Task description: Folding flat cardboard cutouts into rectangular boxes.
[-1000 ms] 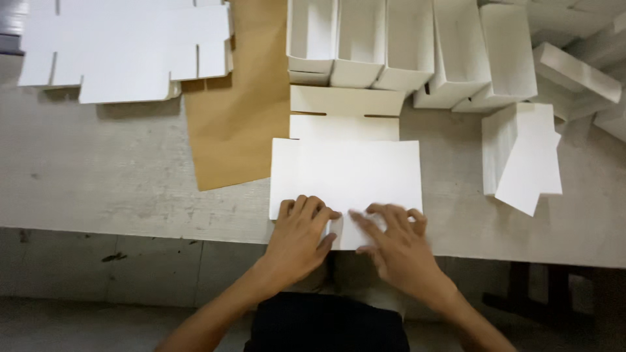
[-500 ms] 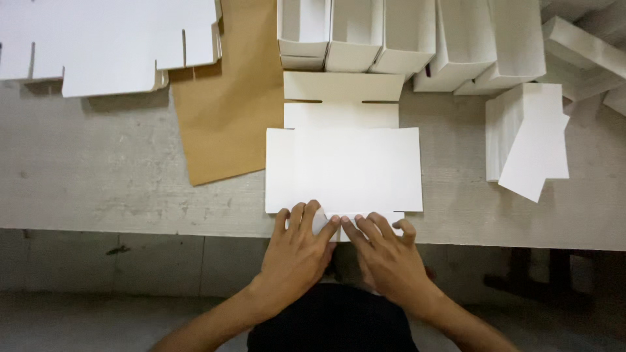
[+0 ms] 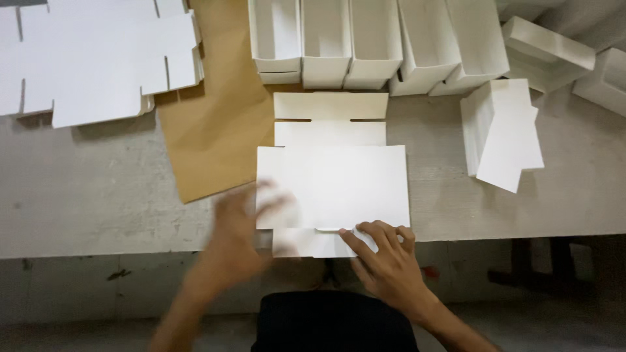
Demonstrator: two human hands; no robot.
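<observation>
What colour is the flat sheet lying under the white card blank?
Brown, like kraft paper; the head view shows it, partly under the white card blank.

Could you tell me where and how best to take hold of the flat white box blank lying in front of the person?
Probably the near flap of the blank, from the person's side: it overhangs the table edge, so fingers can slip beneath it, where the right hand rests.

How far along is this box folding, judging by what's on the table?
Done: a row of folded white boxes stands along the far side, with more at the right. In hand: one flat white blank lies in front of the person; the right hand presses its near flap, and the left hand is blurred at its left edge. Left: a stack of flat blanks waits at far left, unfolded.
</observation>
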